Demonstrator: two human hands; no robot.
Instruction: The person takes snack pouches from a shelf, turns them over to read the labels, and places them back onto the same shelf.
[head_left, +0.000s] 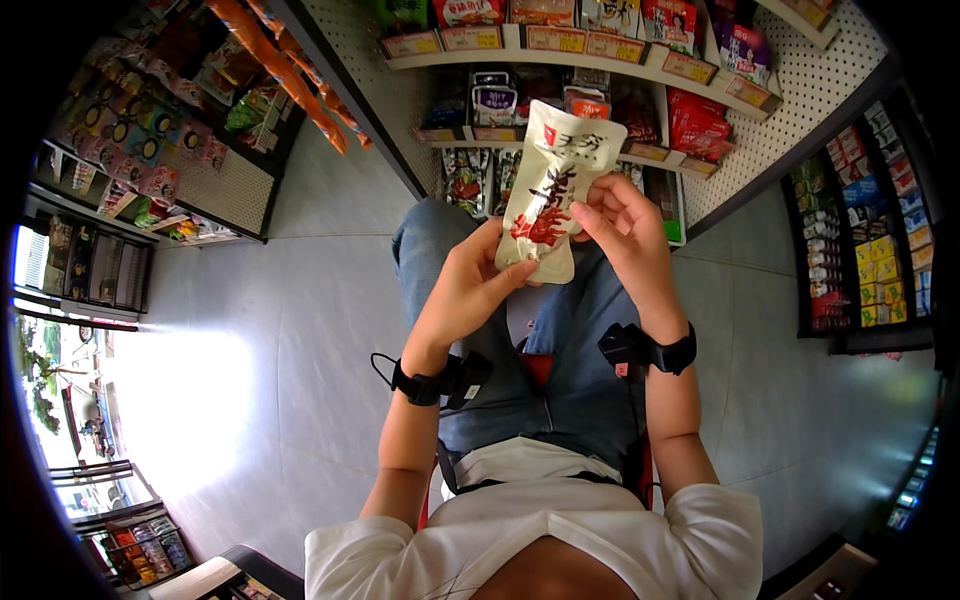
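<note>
A cream-coloured sealed food pouch (551, 191) with dark writing and a red printed picture is held up over my knees, tilted, its wider end away from me. My left hand (480, 281) grips its lower left corner, the thumb lying on the front. On the pouch's right edge, about halfway up, my right hand (619, 225) pinches it between thumb and fingers. Behind the pouch are the lower shelves of a snack rack, partly hidden by it. Black strapped devices sit on both of my wrists.
Snack packets fill the upper shelf (480, 56) ahead, above a lower shelf with red packets (697, 124). A perforated side panel (817, 82) bounds the rack on the right. More stocked racks stand left and right. Grey tiled floor (337, 300) surrounds my seat.
</note>
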